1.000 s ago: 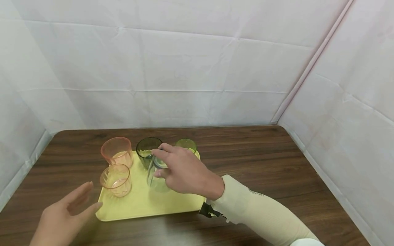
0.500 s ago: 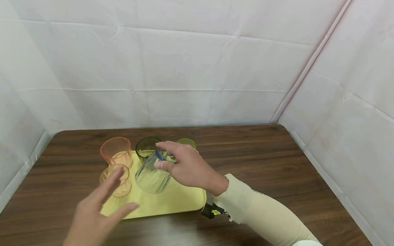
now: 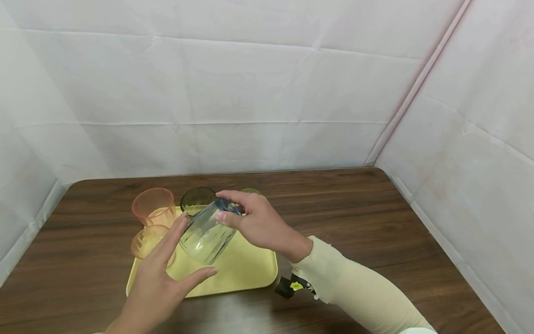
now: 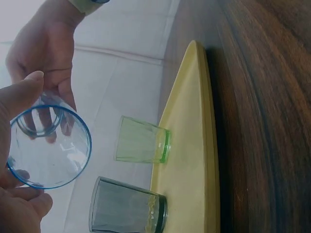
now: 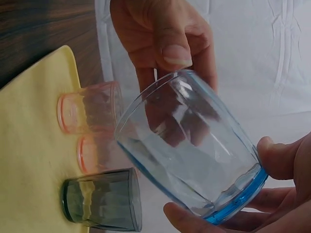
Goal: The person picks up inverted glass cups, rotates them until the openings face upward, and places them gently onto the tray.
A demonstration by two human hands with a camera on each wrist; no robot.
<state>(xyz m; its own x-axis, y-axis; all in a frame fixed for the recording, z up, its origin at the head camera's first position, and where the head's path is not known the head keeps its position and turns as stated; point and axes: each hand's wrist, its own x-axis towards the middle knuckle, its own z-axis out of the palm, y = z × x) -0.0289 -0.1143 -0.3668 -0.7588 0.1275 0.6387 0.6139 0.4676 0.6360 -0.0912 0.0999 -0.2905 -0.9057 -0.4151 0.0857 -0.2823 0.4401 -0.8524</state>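
Observation:
My right hand (image 3: pixel 267 222) grips a clear drinking glass (image 3: pixel 204 243) by its blue-tinted base, fingertips and thumb on opposite sides. The glass is tilted above the yellow tray (image 3: pixel 242 276), its mouth toward my left hand (image 3: pixel 152 283). That hand is spread around the mouth, thumb and fingers apart. In the right wrist view its thumb (image 5: pixel 177 53) lies right at the rim, with its other fingers showing through the glass. Behind the glass, a dark green cup (image 3: pixel 196 195) stands on the tray. A light green cup (image 4: pixel 143 141) is mostly hidden by my right hand in the head view.
A pink-orange cup (image 3: pixel 152 204) and a paler orange cup (image 3: pixel 143 241) stand at the tray's left side. The tray lies on a dark wooden table (image 3: pixel 333 208), with white sheeting (image 3: pixel 250 93) behind and on both sides. A black device (image 3: pixel 285 287) is at my right wrist.
My right hand has lifted and tilted the glass, turning its mouth down to the left. My left hand has come in from the left, up to the glass's mouth.

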